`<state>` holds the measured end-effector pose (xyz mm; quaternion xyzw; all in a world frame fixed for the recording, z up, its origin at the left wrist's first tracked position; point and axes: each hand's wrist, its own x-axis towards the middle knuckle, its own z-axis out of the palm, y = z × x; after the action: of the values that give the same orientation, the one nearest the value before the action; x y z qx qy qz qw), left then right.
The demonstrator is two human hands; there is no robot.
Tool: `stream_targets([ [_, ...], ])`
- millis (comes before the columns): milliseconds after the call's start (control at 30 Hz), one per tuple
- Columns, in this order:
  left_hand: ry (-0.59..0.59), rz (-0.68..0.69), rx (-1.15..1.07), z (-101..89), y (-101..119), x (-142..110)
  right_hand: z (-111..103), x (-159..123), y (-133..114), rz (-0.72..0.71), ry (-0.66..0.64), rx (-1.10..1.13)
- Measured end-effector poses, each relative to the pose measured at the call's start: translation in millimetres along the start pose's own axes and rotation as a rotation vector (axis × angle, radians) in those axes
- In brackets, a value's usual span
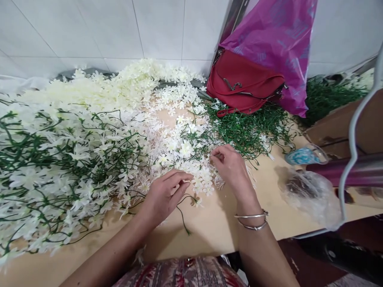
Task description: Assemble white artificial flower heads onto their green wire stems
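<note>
My left hand (pixel 169 193) is curled into a pinch, its thumb and forefinger tips nearly together beside white artificial flower heads (pixel 202 179). What sits between those tips is too small to make out. Across the small pile, my right hand (pixel 230 167) is closed, fingertips pressed together at the edge of the blossoms; anything in them is hidden. A single green flower stem (pixel 182 217) lies on the table just below my left fingers. To the left spreads a big heap of white flowers on green stems (pixel 74 167).
Bare green stems (pixel 248 127) lie behind my right hand. At the back, a red handbag (pixel 245 81) rests under a purple plastic bag (pixel 275 36). A clear plastic bag (pixel 314 195), a cardboard box (pixel 338 115) and a grey metal rod (pixel 353 131) are at right.
</note>
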<state>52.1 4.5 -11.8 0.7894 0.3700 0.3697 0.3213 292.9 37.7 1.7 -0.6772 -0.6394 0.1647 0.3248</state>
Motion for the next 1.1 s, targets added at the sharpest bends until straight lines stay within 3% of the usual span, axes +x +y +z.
stream_targets([
  [133, 0.151, -0.062, -0.023, 0.2, 2.2, 2.2, -6.4, 0.5, -5.3, -0.028, 0.121, 0.214],
  [200, 0.201, -0.078, -0.043, 0.4, 4.3, 3.7, -7.5, -1.1, -12.0, -0.100, 0.112, 0.334],
  [267, 0.226, -0.086, -0.077, 0.7, 6.3, 5.5, -5.6, -4.7, -20.9, -0.149, 0.037, 0.431],
  [400, 0.240, -0.085, -0.147, 2.1, 6.0, 5.4, 5.0, -16.0, -39.1, -0.129, -0.231, 0.548],
  [500, 0.252, -0.174, -0.231, 3.1, 0.5, 0.8, 10.6, -19.9, -43.9, -0.127, -0.294, 0.565],
  [667, 0.360, -0.399, -0.454, 3.9, -5.6, -3.2, 9.6, -10.2, -25.8, -0.095, 0.016, 0.318],
  [767, 0.396, -0.479, -0.552, 4.7, -4.1, -0.1, 11.1, -5.3, -14.4, -0.097, -0.004, 0.127],
  [900, 0.414, -0.510, -0.629, 4.8, -1.8, 4.1, 13.2, -5.7, -11.5, -0.118, -0.094, 0.040],
  [967, 0.426, -0.524, -0.665, 3.9, -1.1, 5.2, 11.4, -5.9, -10.8, -0.134, -0.054, 0.031],
  [1100, 0.431, -0.571, -0.760, 0.7, 0.1, 7.7, 5.1, -4.3, -6.3, -0.094, 0.155, -0.030],
])
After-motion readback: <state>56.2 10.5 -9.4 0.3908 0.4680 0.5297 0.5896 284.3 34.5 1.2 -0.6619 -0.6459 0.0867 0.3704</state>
